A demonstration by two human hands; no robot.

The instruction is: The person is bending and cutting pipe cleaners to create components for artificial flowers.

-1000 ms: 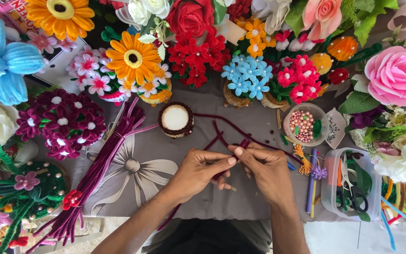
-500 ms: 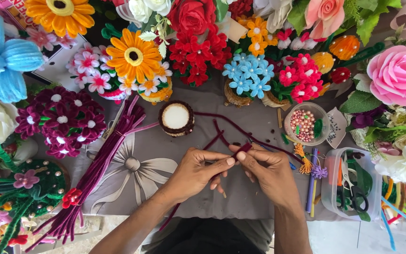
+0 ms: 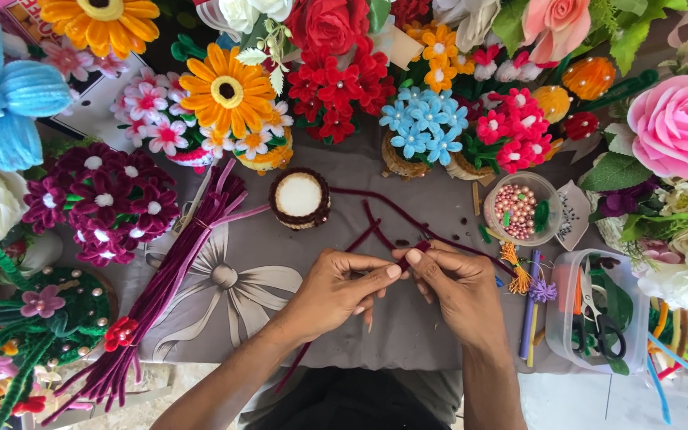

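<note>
My left hand (image 3: 336, 288) and my right hand (image 3: 457, 285) meet over the grey cloth (image 3: 232, 263), fingertips pinching the same dark maroon pipe cleaner (image 3: 376, 227). Its bent tip shows between both thumbs; the strands run up toward a small round base wrapped in dark maroon with a white top (image 3: 300, 197). Another strand trails down under my left forearm. A bundle of maroon pipe cleaners (image 3: 165, 287) lies to the left.
Handmade pipe-cleaner flowers ring the cloth: orange daisy (image 3: 228, 91), blue cluster (image 3: 422, 123), red blooms (image 3: 334, 87), a pink rose (image 3: 678, 127). A cup of pink beads (image 3: 519, 209) and a clear box holding scissors (image 3: 599, 318) stand at the right.
Both hands stayed together over the cloth, fingers shifting slightly as they work the maroon pipe cleaner's tip. Nothing else moved.
</note>
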